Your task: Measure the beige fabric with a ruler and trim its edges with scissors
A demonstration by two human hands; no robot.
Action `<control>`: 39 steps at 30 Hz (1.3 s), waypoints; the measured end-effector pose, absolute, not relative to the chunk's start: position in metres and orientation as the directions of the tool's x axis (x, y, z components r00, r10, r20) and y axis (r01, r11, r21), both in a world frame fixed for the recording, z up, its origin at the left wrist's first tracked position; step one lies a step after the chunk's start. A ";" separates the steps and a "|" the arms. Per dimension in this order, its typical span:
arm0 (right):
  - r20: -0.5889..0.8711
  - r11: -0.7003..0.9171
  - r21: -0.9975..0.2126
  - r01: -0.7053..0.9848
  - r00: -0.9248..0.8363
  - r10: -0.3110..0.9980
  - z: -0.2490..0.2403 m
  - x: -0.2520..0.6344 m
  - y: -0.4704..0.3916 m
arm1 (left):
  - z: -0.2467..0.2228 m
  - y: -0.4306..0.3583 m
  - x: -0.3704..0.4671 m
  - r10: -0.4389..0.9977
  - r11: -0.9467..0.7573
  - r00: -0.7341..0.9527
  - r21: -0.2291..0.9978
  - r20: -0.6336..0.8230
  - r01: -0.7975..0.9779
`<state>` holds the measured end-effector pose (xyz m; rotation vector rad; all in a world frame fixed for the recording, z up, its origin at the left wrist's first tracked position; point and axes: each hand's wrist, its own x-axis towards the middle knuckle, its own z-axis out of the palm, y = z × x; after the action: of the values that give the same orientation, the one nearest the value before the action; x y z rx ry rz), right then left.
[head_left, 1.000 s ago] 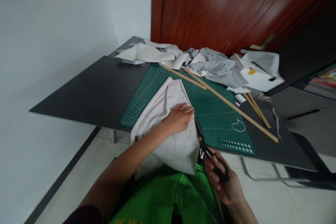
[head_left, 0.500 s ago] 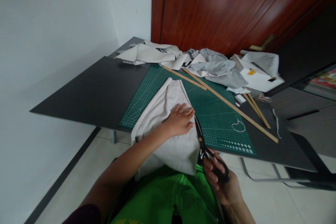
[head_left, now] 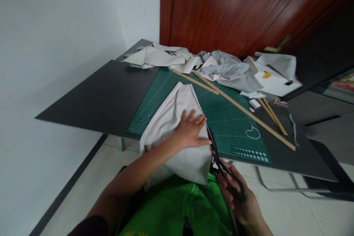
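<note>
A piece of light grey-beige fabric [head_left: 168,132] lies partly on the green cutting mat [head_left: 235,118] and hangs over the table's front edge toward my body. My left hand [head_left: 192,129] presses flat on it, fingers spread, near its right edge. In my right hand [head_left: 238,191] is a pair of black-handled fabric scissors [head_left: 215,152], my fingers through the handle loops. Their blades point away from me along the fabric's right edge, close to my left thumb. Whether the blades have cloth between them, I cannot tell.
Crumpled fabric pieces [head_left: 160,57] lie along the table's back, with a white box [head_left: 279,81] at right. Wooden strips [head_left: 246,112] cross the mat. A loop of white cord [head_left: 253,132] lies to their left. A red-brown door [head_left: 235,11] stands behind the table [head_left: 91,96].
My right hand and the scissors have shifted slightly right and toward me. My left hand's fingers have spread wider, its thumb now reaching the fabric's right edge.
</note>
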<state>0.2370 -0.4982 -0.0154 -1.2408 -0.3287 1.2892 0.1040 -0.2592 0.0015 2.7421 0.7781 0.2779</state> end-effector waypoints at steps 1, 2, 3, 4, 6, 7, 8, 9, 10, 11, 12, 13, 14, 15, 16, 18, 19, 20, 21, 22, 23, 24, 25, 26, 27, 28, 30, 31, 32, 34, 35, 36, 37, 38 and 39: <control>-0.423 -0.217 -0.835 -0.506 0.337 0.841 -0.016 0.238 -0.501 | 0.001 -0.262 0.103 0.543 -0.810 0.834 0.325 0.101 0.488; -0.419 -0.232 -0.849 -0.475 0.338 0.843 -0.016 0.238 -0.503 | 0.001 -0.265 0.103 0.548 -0.804 0.831 0.336 0.094 0.491; -0.417 -0.250 -0.861 -0.443 0.334 0.845 -0.015 0.238 -0.505 | 0.000 -0.267 0.102 0.551 -0.798 0.830 0.345 0.087 0.494; -0.419 -0.270 -0.871 -0.411 0.330 0.846 -0.015 0.238 -0.507 | 0.000 -0.269 0.102 0.552 -0.795 0.830 0.351 0.081 0.495; -0.424 -0.303 -0.883 -0.359 0.331 0.843 -0.015 0.237 -0.510 | 0.001 -0.272 0.101 0.555 -0.791 0.829 0.354 0.073 0.499; -0.421 -0.308 -0.888 -0.342 0.333 0.843 -0.015 0.237 -0.511 | 0.002 -0.272 0.101 0.559 -0.790 0.826 0.350 0.072 0.504; -0.414 -0.305 -0.894 -0.329 0.340 0.844 -0.016 0.236 -0.512 | 0.005 -0.271 0.101 0.564 -0.789 0.822 0.341 0.074 0.511; -0.406 -0.300 -0.899 -0.320 0.346 0.846 -0.016 0.235 -0.511 | 0.007 -0.269 0.101 0.567 -0.792 0.820 0.328 0.080 0.515; -0.397 -0.294 -0.904 -0.312 0.350 0.849 -0.016 0.235 -0.511 | 0.011 -0.266 0.100 0.566 -0.797 0.820 0.312 0.088 0.517; -0.388 -0.288 -0.909 -0.302 0.353 0.851 -0.016 0.235 -0.510 | 0.014 -0.263 0.100 0.561 -0.806 0.822 0.294 0.100 0.514; -0.380 -0.286 -0.913 -0.291 0.355 0.854 -0.016 0.234 -0.508 | 0.016 -0.260 0.100 0.553 -0.815 0.826 0.278 0.113 0.508; -0.374 -0.285 -0.917 -0.278 0.355 0.857 -0.016 0.235 -0.506 | 0.018 -0.256 0.099 0.545 -0.823 0.829 0.265 0.126 0.502; -0.368 -0.285 -0.921 -0.266 0.354 0.860 -0.015 0.235 -0.503 | 0.019 -0.252 0.099 0.542 -0.828 0.829 0.257 0.140 0.498; -0.363 -0.284 -0.924 -0.255 0.354 0.862 -0.013 0.235 -0.500 | 0.019 -0.248 0.098 0.545 -0.828 0.824 0.252 0.155 0.500; -0.356 -0.280 -0.927 -0.250 0.356 0.864 -0.011 0.236 -0.497 | 0.018 -0.245 0.098 0.552 -0.826 0.816 0.250 0.171 0.506; -0.349 -0.268 -0.928 -0.258 0.354 0.868 -0.006 0.237 -0.488 | 0.013 -0.241 0.099 0.570 -0.816 0.796 0.247 0.204 0.522; -0.343 -0.259 -0.929 -0.265 0.351 0.871 -0.002 0.238 -0.482 | 0.010 -0.239 0.099 0.577 -0.813 0.788 0.247 0.216 0.528; -0.336 -0.249 -0.930 -0.272 0.347 0.876 0.002 0.238 -0.475 | 0.007 -0.238 0.099 0.581 -0.810 0.783 0.250 0.222 0.531; -0.329 -0.239 -0.930 -0.278 0.343 0.880 0.006 0.239 -0.469 | 0.004 -0.238 0.099 0.583 -0.808 0.782 0.256 0.221 0.530; -0.322 -0.230 -0.931 -0.284 0.340 0.884 0.009 0.240 -0.461 | 0.002 -0.238 0.099 0.583 -0.807 0.784 0.265 0.215 0.528; -0.312 -0.218 -0.933 -0.286 0.341 0.887 0.013 0.241 -0.454 | 0.000 -0.239 0.098 0.583 -0.805 0.787 0.275 0.202 0.525; -0.301 -0.207 -0.936 -0.283 0.345 0.889 0.015 0.243 -0.447 | -0.001 -0.241 0.098 0.581 -0.804 0.792 0.283 0.187 0.523; -0.292 -0.200 -0.940 -0.278 0.345 0.892 0.017 0.244 -0.440 | 0.000 -0.243 0.097 0.582 -0.801 0.796 0.291 0.169 0.524; -0.286 -0.198 -0.942 -0.270 0.342 0.895 0.019 0.246 -0.434 | 0.001 -0.246 0.097 0.585 -0.795 0.798 0.299 0.147 0.528; -0.283 -0.201 -0.945 -0.260 0.335 0.899 0.020 0.247 -0.430 | 0.002 -0.249 0.096 0.591 -0.786 0.798 0.306 0.121 0.536; -0.285 -0.209 -0.945 -0.249 0.325 0.902 0.020 0.249 -0.426 | 0.005 -0.253 0.096 0.599 -0.775 0.795 0.314 0.090 0.548; -0.302 -0.237 -0.943 -0.235 0.297 0.906 0.021 0.251 -0.421 | 0.010 -0.262 0.095 0.612 -0.752 0.790 0.325 0.023 0.573; -0.312 -0.251 -0.940 -0.230 0.282 0.907 0.022 0.252 -0.420 | 0.013 -0.267 0.095 0.614 -0.743 0.789 0.329 -0.013 0.583; -0.320 -0.264 -0.938 -0.224 0.268 0.909 0.022 0.253 -0.420 | 0.016 -0.271 0.094 0.611 -0.736 0.790 0.334 -0.047 0.589; -0.336 -0.287 -0.933 -0.217 0.243 0.910 0.025 0.252 -0.420 | 0.022 -0.281 0.093 0.599 -0.726 0.793 0.346 -0.109 0.595; -0.348 -0.299 -0.928 -0.222 0.235 0.907 0.026 0.252 -0.421 | 0.025 -0.286 0.092 0.592 -0.722 0.795 0.350 -0.135 0.597; -0.365 -0.314 -0.920 -0.233 0.225 0.903 0.027 0.252 -0.422 | 0.028 -0.290 0.091 0.586 -0.719 0.795 0.351 -0.159 0.600; -0.387 -0.334 -0.910 -0.248 0.213 0.897 0.028 0.252 -0.423 | 0.031 -0.294 0.089 0.579 -0.719 0.795 0.348 -0.180 0.602; -0.412 -0.356 -0.896 -0.266 0.198 0.889 0.028 0.252 -0.424 | 0.034 -0.297 0.088 0.571 -0.722 0.796 0.341 -0.199 0.603; -0.436 -0.376 -0.881 -0.287 0.184 0.881 0.028 0.253 -0.425 | 0.038 -0.299 0.086 0.562 -0.728 0.799 0.332 -0.213 0.600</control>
<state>0.2527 -0.4252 0.0284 -1.4197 -0.6129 1.4197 0.0859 -0.2990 0.0378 2.6015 0.8771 -0.1367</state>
